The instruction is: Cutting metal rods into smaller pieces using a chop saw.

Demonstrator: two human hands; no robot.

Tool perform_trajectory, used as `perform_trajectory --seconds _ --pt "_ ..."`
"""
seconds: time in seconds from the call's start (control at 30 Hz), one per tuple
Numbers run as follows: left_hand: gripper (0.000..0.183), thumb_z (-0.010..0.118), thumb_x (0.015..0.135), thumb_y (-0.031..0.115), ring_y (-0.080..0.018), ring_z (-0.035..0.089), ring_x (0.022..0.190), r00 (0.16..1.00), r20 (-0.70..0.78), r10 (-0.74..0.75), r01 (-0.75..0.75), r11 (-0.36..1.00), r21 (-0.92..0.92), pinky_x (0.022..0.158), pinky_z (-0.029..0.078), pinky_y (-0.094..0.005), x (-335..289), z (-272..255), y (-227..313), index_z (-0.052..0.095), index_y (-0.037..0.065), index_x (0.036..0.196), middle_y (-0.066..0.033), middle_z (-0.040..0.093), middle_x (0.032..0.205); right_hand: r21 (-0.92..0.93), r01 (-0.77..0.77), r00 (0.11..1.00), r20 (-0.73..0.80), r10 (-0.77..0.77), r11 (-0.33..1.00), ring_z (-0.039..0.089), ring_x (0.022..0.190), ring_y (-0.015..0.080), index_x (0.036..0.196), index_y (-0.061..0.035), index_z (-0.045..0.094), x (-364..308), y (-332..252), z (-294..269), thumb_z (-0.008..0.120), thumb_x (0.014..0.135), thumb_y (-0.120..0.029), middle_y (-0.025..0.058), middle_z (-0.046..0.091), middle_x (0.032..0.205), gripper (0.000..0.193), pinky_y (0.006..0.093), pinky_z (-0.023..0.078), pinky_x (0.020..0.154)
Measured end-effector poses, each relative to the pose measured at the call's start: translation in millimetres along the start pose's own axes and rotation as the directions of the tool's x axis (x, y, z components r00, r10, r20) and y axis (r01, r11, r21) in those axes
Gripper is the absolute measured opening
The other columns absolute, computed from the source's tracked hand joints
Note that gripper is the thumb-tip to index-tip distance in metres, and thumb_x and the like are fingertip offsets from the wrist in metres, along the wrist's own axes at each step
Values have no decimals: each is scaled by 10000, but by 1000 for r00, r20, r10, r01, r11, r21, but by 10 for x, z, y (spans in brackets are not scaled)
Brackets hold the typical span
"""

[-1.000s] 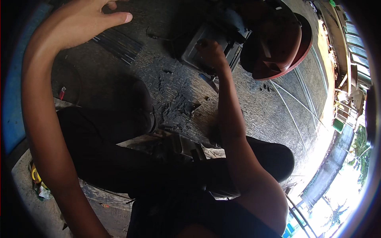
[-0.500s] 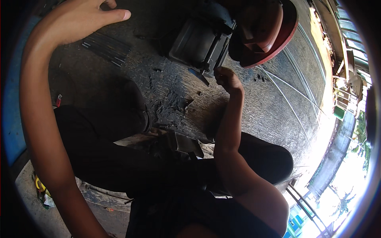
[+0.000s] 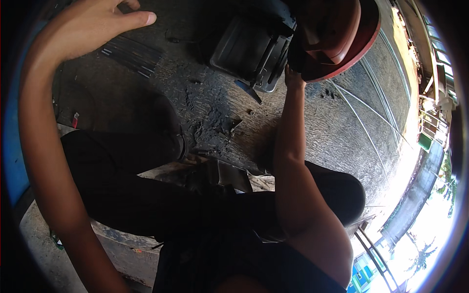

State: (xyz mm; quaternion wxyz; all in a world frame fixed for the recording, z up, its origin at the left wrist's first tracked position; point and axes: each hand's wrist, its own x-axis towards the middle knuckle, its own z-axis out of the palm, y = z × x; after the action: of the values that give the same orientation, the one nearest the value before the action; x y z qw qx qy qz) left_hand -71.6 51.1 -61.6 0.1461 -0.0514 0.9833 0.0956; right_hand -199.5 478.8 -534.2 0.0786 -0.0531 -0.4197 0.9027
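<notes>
My left hand (image 3: 97, 24) is raised at the upper left, thumb stretched out. One bent finger shows apart from the thumb; the other fingers run out of the picture. Nothing shows in its grasp. My right hand (image 3: 294, 78) reaches forward to the right side of a dark metal machine base (image 3: 234, 51). Its fingers are hidden behind a red rounded housing with a wide rim (image 3: 337, 46), so what they touch cannot be seen. A threaded-looking rod (image 3: 264, 58) crosses the base, with a flat metal handle (image 3: 248, 91) at its near end.
Long thin metal rods (image 3: 376, 112) lie on the floor at the right. Shorter dark bars (image 3: 132, 56) lie below my left hand. Dark grime and small scraps (image 3: 236, 126) cover the ground before my legs. A small red item (image 3: 75, 120) lies at the left.
My right hand has moved forward from the base's near corner, and its fingers have gone out of sight behind the red housing. The left hand has barely moved.
</notes>
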Motion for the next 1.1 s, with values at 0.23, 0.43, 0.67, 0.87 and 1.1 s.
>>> perform_trajectory --seconds 0.23,0.43,0.67,0.87,1.1 --pt "526 634 900 430 -240 641 1019 1000 20 16 -15 999 -46 843 538 -393 75 10 59 558 150 1339 -127 617 1205 -73 -1 997 -75 -5 997 577 993 217 1058 -12 627 -201 -300 575 476 941 -193 69 641 1032 263 328 458 851" --pt "525 634 900 426 -235 644 1016 1000 23 6 -5 999 -49 835 540 -391 47 32 38 559 144 1337 -133 620 1202 -132 -20 989 -146 0 991 579 982 217 1051 -9 627 -277 -161 629 482 935 -186 73 640 1025 257 328 461 843" --pt "529 640 895 425 -224 636 1011 999 38 -4 6 999 -47 815 539 -364 25 23 27 560 144 1337 -140 609 1218 -206 -26 974 -226 -21 978 581 969 216 1044 -6 628 -277 -92 664 490 928 -179 77 640 1018 250 328 464 833" --pt "522 648 895 407 -227 633 1017 999 49 -17 21 997 -68 820 539 -366 7 17 18 559 148 1339 -141 606 1219 -263 -25 958 -284 -53 965 582 959 216 1038 -3 628 -219 -65 699 496 923 -172 80 639 1011 243 328 467 825" --pt "523 648 898 402 -222 626 1028 996 74 -46 52 995 -90 832 533 -365 16 12 43 554 147 1344 -142 602 1223 -339 -30 931 -351 -97 940 584 946 215 1031 0 629 -177 -58 696 504 916 -165 85 639 1003 236 328 470 816"
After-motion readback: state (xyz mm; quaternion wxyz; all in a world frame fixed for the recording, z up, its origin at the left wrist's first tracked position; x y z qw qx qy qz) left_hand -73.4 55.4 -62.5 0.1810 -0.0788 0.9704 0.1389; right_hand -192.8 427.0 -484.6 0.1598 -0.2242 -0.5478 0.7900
